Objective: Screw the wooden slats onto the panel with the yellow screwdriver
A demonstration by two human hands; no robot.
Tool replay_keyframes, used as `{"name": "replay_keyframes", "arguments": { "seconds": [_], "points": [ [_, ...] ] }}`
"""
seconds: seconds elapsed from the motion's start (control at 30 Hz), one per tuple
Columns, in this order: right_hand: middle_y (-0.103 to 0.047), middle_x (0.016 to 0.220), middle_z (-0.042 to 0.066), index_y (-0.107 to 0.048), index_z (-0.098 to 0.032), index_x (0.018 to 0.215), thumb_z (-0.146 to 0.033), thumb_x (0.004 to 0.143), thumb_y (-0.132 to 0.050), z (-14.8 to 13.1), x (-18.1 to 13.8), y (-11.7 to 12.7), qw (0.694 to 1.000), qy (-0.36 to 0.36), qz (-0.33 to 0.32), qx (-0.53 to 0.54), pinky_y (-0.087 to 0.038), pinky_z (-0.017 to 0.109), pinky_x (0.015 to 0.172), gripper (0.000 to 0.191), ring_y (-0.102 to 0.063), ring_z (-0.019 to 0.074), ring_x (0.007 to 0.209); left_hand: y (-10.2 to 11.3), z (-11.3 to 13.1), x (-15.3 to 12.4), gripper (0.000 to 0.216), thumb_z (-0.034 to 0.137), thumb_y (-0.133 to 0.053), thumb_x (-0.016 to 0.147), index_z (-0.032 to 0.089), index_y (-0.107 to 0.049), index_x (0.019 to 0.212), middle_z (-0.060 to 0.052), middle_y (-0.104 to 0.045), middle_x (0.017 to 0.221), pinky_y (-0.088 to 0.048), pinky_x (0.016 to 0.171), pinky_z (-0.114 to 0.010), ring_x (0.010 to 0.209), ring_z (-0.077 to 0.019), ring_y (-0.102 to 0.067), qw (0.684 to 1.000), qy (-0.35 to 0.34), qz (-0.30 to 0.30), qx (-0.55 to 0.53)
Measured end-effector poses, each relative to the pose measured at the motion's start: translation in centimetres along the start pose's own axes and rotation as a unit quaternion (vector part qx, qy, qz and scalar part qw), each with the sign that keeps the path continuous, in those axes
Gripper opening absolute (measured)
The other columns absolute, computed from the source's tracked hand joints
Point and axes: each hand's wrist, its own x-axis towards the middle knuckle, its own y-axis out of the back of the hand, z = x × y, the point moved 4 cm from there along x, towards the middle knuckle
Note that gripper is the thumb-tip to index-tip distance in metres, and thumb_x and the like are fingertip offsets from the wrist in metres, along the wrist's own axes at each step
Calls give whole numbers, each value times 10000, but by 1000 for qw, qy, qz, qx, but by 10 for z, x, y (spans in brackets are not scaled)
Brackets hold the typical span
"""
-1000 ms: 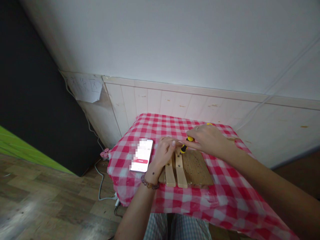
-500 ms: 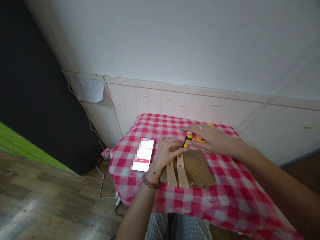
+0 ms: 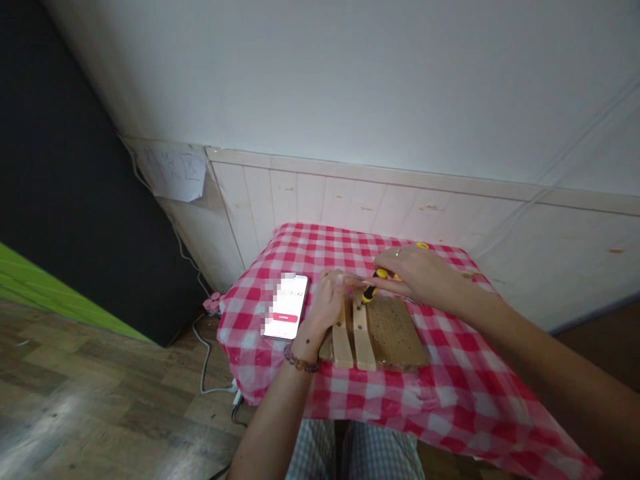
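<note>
Yellow-black screwdriver in right hand, left hand on slats

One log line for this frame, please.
left hand: steadies wooden slats | right hand: grips screwdriver, tip on slat | phone: beside, on checked cloth

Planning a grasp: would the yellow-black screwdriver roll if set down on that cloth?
Probably: the screwdriver handle looks rounded, though the soft checked cloth may damp rolling. It looks stiff and small, likely light. The right hand hides most of it, so flats can't be ruled out.
</note>
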Motion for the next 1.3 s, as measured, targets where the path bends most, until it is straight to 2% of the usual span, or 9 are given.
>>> {"name": "replay_keyframes", "arguments": {
  "seconds": [0.07,0.23,0.37,0.57,0.73,0.87,1.07,1.13,1.3],
  "points": [
    [-726,709,110,-707,-153,761,-538,1011,-418,-5,1,2,998,-20,-3,-61,-302,302,566,542,-635,217,643,0,1,2,711,494,-141,1085,237,-787,934,-70,-773,978,-484,928,-443,936,-250,-685,1000,-8,-7,-1],
    [-735,648,149,-726,-145,662,-580,1023,-305,-14,3,7,982,-119,-40,-141,-229,298,537,705,-645,224,597,-1,5,7,272,505,-686,917,255,-794,920,-50,-778,981,-472,938,-425,960,-263,-691,999,-28,-40,-3],
    [-759,714,161,-751,-141,733,-533,1035,-279,-10,2,3,978,-154,-52,-130,-311,306,563,684,-691,260,657,-2,5,7,128,374,-760,889,254,-793,861,-46,-779,1001,-469,952,-406,1016,-260,-690,999,-27,-41,-6],
    [-727,1228,140,-634,-198,1284,-494,999,-409,14,-9,-4,994,15,18,105,-492,379,832,469,-683,282,1071,-2,4,8,168,392,-729,915,249,-789,848,-51,-786,995,-477,910,-391,949,-247,-708,999,-24,-38,-9],
    [-760,1092,118,-671,-187,1156,-336,1012,-402,15,-11,-6,985,67,3,161,-497,370,838,339,-701,243,974,-1,5,7,315,511,-645,948,241,-781,861,-45,-784,992,-462,923,-394,945,-243,-702,999,-18,-38,-13],
    [-779,972,89,-682,-192,1044,-363,1002,-483,7,-5,-8,994,37,3,103,-445,319,696,265,-703,223,813,1,2,3,592,523,-278,1073,235,-780,945,-54,-779,991,-456,954,-420,963,-242,-687,1000,8,-16,-10],
    [-750,751,112,-702,-161,864,-571,989,-458,-4,4,-4,995,-64,-34,-67,-266,290,557,494,-660,228,655,1,-2,0,762,433,-44,1082,232,-775,1007,-64,-776,1011,-488,907,-418,966,-242,-680,1000,25,2,-16],
    [-742,719,133,-714,-154,785,-588,996,-416,-6,5,-2,987,-101,-55,-108,-237,296,545,567,-657,237,642,1,-2,1,679,444,-139,1088,237,-779,997,-59,-778,1004,-480,926,-421,969,-243,-686,1000,16,-5,-22],
    [-737,691,133,-759,-176,820,-501,1036,-338,-12,5,0,978,-133,-94,-133,-243,297,546,574,-664,236,628,-1,1,6,256,493,-711,892,250,-790,914,-40,-780,993,-467,944,-409,976,-258,-699,999,-13,-31,-38]
  ]
}}
